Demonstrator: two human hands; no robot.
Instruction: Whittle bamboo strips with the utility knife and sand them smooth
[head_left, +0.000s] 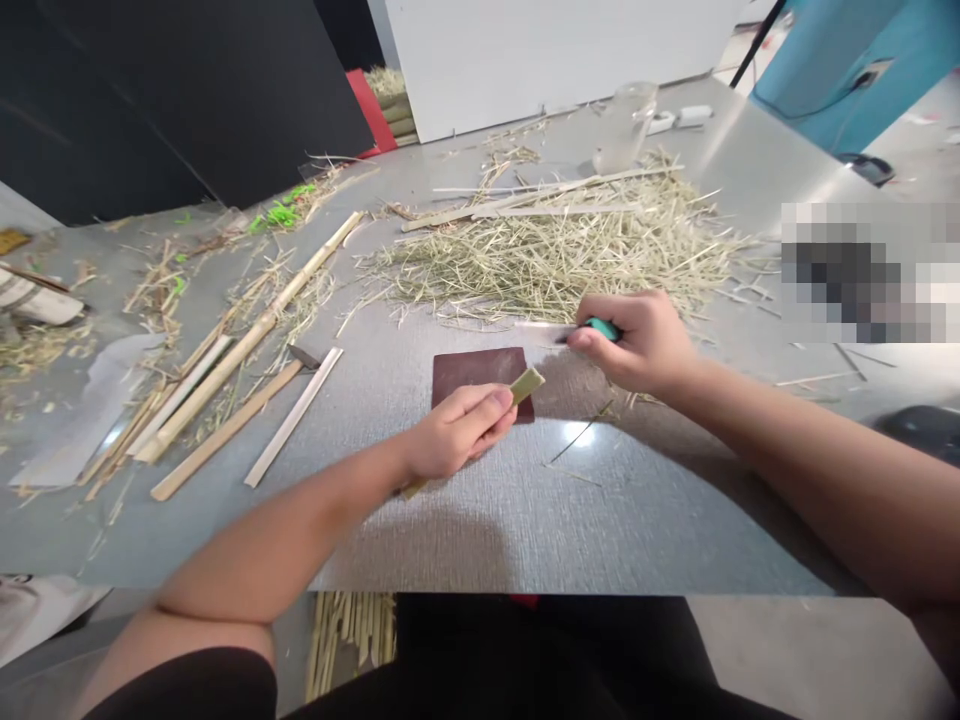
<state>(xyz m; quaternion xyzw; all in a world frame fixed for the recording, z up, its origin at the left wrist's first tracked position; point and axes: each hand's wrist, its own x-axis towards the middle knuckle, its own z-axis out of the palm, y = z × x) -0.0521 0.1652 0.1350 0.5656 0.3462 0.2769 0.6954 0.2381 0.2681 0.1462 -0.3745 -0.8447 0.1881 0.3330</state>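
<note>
My left hand [461, 430] is closed around a bamboo strip [529, 384], whose pale cut end sticks out past the thumb. The other end shows below the wrist. Under and behind this hand lies a flat dark red-brown square [476, 366] on the grey table [637, 540]. My right hand [637, 340], raised above the table to the right, grips a knife with a green handle [602, 328]. Its blade [544, 330] points left and looks blurred. The blade and the strip are apart. Beyond both hands spreads a heap of thin bamboo shavings [555, 255].
To the left lie a long bamboo pole [255, 335], a hammer [232, 425] and a pale flat strip [294, 417]. A clear cup [628, 125] stands behind the shavings. Green bits [281, 212] lie at the back left. Bamboo pieces [351, 640] are below the table edge.
</note>
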